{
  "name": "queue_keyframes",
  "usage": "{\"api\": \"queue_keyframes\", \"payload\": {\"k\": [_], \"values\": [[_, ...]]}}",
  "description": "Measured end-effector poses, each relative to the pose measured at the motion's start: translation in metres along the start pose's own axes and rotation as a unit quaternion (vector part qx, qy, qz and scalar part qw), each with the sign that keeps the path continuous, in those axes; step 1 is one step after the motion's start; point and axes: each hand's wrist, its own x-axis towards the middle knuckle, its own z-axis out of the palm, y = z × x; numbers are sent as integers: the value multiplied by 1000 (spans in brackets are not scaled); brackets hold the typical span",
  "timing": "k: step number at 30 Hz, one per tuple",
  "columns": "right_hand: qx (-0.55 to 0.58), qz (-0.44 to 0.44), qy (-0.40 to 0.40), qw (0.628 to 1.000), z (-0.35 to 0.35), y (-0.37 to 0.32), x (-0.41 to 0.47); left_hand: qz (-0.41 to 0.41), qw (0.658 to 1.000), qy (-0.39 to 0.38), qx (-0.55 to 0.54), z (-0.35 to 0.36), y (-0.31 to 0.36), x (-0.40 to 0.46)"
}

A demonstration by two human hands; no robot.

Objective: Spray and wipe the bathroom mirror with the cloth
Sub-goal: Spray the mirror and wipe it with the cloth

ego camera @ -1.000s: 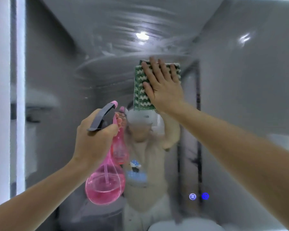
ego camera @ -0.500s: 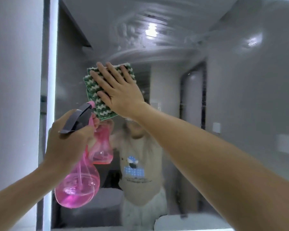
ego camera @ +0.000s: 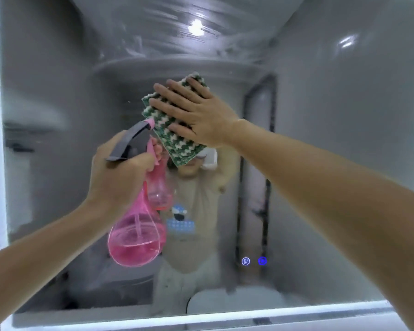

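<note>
Your right hand (ego camera: 196, 115), fingers flat and spread, has swept the cloth (ego camera: 177, 137) back rightward to the mirror (ego camera: 344, 139) centre. Your left hand (ego camera: 120, 173) grips the spray bottle (ego camera: 136, 237) at 7 o'clock; streaks remain at 12 o'clock.

You have one mirror (ego camera: 344, 139), one green-and-white cloth (ego camera: 177, 144), one pink spray bottle (ego camera: 136, 235), two hands, left hand (ego camera: 120, 177) and right hand (ego camera: 196, 115), and two blue lit icons (ego camera: 253, 261) near the mirror's lower edge.

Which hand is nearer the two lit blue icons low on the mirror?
Left. The left hand grips the spray bottle up-left of the blue icons; the right hand presses the cloth higher up.
</note>
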Motion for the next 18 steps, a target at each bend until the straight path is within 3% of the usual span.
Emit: {"api": "queue_keyframes", "payload": {"k": [3, 9, 18], "values": [[3, 31, 21, 999, 11, 27, -41, 23, 999, -11, -43, 25, 11, -8], [16, 75, 71, 995, 36, 41, -101, 5, 999, -41, -20, 47, 14, -27], [41, 112, 58, 991, 28, 24, -78, -3, 1000, -14, 16, -1, -1, -23]]}}
